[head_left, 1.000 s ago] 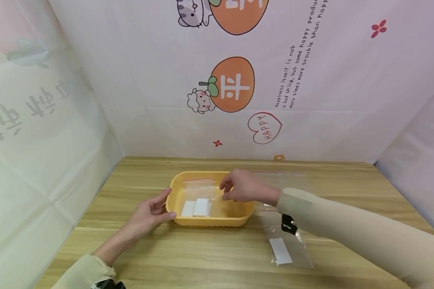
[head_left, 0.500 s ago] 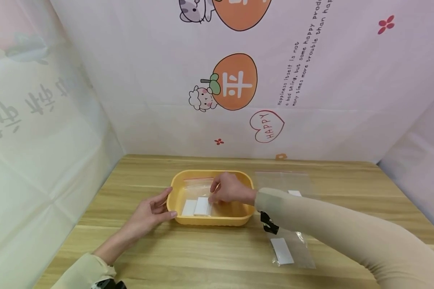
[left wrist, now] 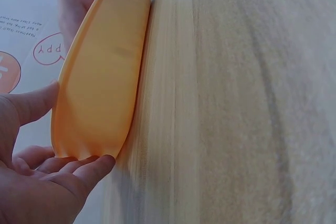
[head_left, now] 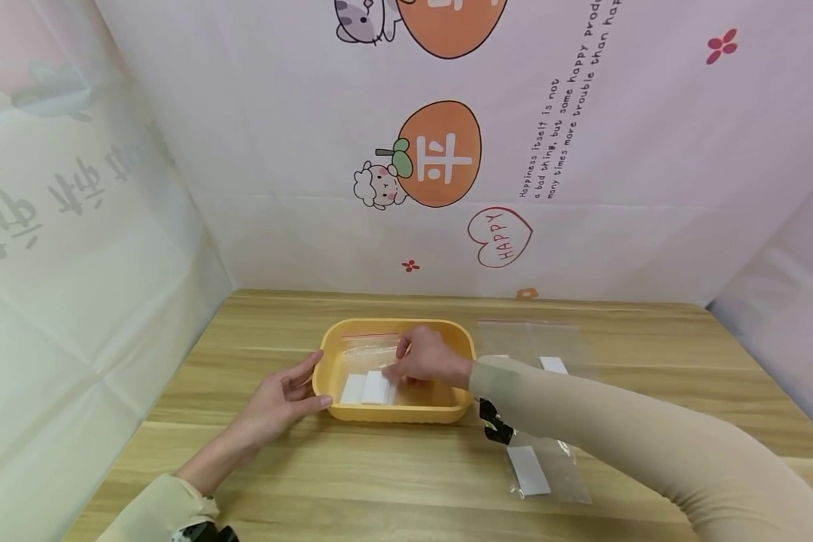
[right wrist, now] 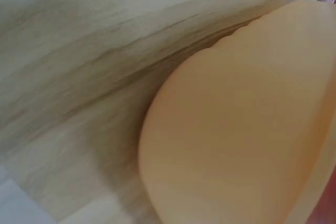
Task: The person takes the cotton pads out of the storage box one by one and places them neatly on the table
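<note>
**Hands at the yellow tray**

A printed backdrop (head_left: pixel 447 150) with cartoon fruit and lettering stands behind a pale wooden surface (head_left: pixel 352 482). On the surface, near the middle, sits a yellow tray (head_left: pixel 393 413). Right of it lie two clear zip bags: one (head_left: pixel 549 470) toward the front holding a white slip, another (head_left: pixel 535 342) farther back, partly hidden by the right sleeve.

Inside the tray lies a clear zip bag (head_left: pixel 369 348) with a red seal strip, and in front of it a few white slips (head_left: pixel 369 387) side by side.

The right hand (head_left: pixel 428 360) reaches into the tray from the right, its fingertips (head_left: pixel 391 369) bent down onto the white slips; whether this grip has actually closed on a slip cannot be told.

The left hand (head_left: pixel 278 403) rests against the tray's left end, fingers relaxed and open; in the left wrist view the fingertips (left wrist: pixel 97 163) touch the tray's outer wall and hold nothing.
</note>
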The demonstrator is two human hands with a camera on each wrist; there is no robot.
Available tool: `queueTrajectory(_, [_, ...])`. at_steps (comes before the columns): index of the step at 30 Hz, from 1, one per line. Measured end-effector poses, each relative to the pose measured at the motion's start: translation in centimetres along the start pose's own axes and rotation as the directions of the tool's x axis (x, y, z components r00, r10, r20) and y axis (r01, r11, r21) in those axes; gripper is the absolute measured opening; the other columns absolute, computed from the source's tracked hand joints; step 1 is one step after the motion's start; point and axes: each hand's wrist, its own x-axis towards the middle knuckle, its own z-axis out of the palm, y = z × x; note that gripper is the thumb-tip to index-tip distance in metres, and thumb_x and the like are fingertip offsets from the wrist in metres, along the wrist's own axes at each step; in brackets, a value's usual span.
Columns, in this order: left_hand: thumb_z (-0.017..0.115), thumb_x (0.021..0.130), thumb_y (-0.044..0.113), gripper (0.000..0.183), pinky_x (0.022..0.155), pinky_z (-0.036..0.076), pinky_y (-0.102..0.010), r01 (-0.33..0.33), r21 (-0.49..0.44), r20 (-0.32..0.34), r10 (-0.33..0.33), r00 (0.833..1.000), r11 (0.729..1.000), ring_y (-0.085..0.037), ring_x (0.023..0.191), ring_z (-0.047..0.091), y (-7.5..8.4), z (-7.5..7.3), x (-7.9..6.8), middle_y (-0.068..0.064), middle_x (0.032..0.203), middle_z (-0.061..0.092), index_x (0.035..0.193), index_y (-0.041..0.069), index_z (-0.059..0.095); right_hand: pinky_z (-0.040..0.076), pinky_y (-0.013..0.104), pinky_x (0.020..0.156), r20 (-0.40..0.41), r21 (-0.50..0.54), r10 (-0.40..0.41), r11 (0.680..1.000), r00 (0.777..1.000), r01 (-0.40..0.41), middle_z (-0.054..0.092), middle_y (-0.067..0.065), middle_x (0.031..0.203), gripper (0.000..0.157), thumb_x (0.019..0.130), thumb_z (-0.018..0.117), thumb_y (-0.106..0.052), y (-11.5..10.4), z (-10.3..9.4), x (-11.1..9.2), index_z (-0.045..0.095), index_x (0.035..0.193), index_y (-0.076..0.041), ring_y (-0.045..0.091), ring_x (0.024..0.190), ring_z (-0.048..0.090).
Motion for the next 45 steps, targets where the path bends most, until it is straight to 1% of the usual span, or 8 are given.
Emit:
queueTrajectory(5, [0.076, 0.099, 0.010, 0.084, 0.106, 0.049, -0.030, -0.002, -0.003, -0.001, 0.002, 1.000, 1.000, -0.040, 0.147, 0.040, -0.1, 0.0, 0.0, -0.022, 0.168, 0.025, 0.165, 0.000, 0.025, 0.052, 0.027, 0.055, 0.024, -0.008, 0.015, 1.000, 1.000, -0.015, 0.062, 0.006, 0.069, 0.028, 0.085, 0.089, -0.010, -0.4, 0.3, 0.2, 0.063, 0.091, -0.003, 0.022, 0.060, 0.060])
queueTrajectory(10, [0.078, 0.098, 0.011, 0.086, 0.106, 0.049, -0.030, -0.009, 0.004, -0.002, 0.009, 1.000, 1.000, -0.040, 0.147, 0.040, -0.1, 0.0, 0.1, -0.023, 0.168, 0.026, 0.165, -0.001, 0.025, 0.055, 0.029, 0.055, 0.033, 0.025, 0.029, 0.999, 0.999, -0.030, 0.065, 0.011, 0.072, 0.025, 0.085, 0.087, -0.003, -0.5, 0.6, 0.3, 0.063, 0.094, -0.001, 0.023, 0.058, 0.059])
queueTrajectory(20, [0.077, 0.098, 0.012, 0.086, 0.105, 0.051, -0.030, -0.008, -0.011, 0.003, 0.008, 1.000, 1.000, -0.041, 0.146, 0.042, -0.3, -0.1, 0.1, -0.022, 0.168, 0.027, 0.166, 0.001, 0.025, 0.061, 0.032, 0.057, -0.028, 0.163, 0.021, 0.987, 0.999, -0.016, 0.067, 0.015, 0.074, 0.020, 0.082, 0.076, 0.009, -0.1, -0.3, 0.2, 0.063, 0.096, 0.002, 0.021, 0.057, 0.063])
queueTrajectory(27, [0.078, 0.098, 0.012, 0.085, 0.104, 0.052, -0.030, -0.008, -0.003, -0.002, 0.008, 1.000, 1.000, -0.041, 0.145, 0.043, -0.2, 0.0, 0.0, -0.022, 0.167, 0.027, 0.165, 0.001, 0.027, 0.065, 0.038, 0.077, 0.058, 0.402, 0.102, 0.908, 0.993, -0.116, 0.064, 0.013, 0.086, 0.032, 0.088, 0.075, 0.010, 0.0, -1.4, 0.6, 0.060, 0.117, 0.008, 0.021, 0.069, 0.067])
queueTrajectory(32, [0.078, 0.098, 0.012, 0.086, 0.104, 0.051, -0.030, -0.010, -0.008, -0.002, 0.010, 1.000, 1.000, -0.041, 0.145, 0.043, -0.2, -0.1, 0.0, -0.022, 0.167, 0.027, 0.165, 0.001, 0.026, 0.064, 0.035, 0.077, 0.113, 0.482, 0.087, 0.867, 0.990, -0.131, 0.067, 0.011, 0.085, 0.040, 0.091, 0.076, 0.006, 0.0, -1.4, 0.5, 0.058, 0.127, 0.008, 0.020, 0.071, 0.065])
queueTrajectory(35, [0.078, 0.098, 0.011, 0.086, 0.104, 0.052, -0.031, -0.012, -0.012, 0.001, 0.012, 1.000, 1.000, -0.042, 0.145, 0.043, -0.1, 0.0, 0.0, -0.023, 0.167, 0.028, 0.165, 0.000, 0.026, 0.062, 0.032, 0.072, 0.143, 0.471, 0.027, 0.877, 0.989, -0.093, 0.068, 0.010, 0.083, 0.044, 0.091, 0.078, 0.002, -0.1, -0.9, 0.3, 0.058, 0.130, 0.007, 0.019, 0.070, 0.064])
queueTrajectory(39, [0.077, 0.098, 0.009, 0.085, 0.104, 0.052, -0.031, -0.008, -0.019, 0.001, 0.008, 1.000, 1.000, -0.042, 0.144, 0.043, -0.1, 0.0, 0.0, -0.024, 0.166, 0.028, 0.165, -0.001, 0.026, 0.058, 0.027, 0.063, 0.156, 0.410, -0.038, 0.911, 0.987, -0.030, 0.071, 0.009, 0.082, 0.052, 0.087, 0.083, 0.001, 0.1, 0.2, 0.8, 0.061, 0.133, 0.005, 0.018, 0.065, 0.062])
queueTrajectory(45, [0.077, 0.098, 0.010, 0.085, 0.104, 0.052, -0.031, -0.004, -0.029, 0.005, 0.004, 1.000, 1.000, -0.042, 0.144, 0.043, -0.1, 0.0, -0.1, -0.023, 0.167, 0.028, 0.165, 0.000, 0.026, 0.063, 0.030, 0.064, 0.143, 0.275, -0.067, 0.961, 0.987, 0.026, 0.077, 0.012, 0.103, 0.060, 0.086, 0.086, 0.000, -0.6, 0.7, 0.5, 0.060, 0.139, 0.008, 0.016, 0.063, 0.066])
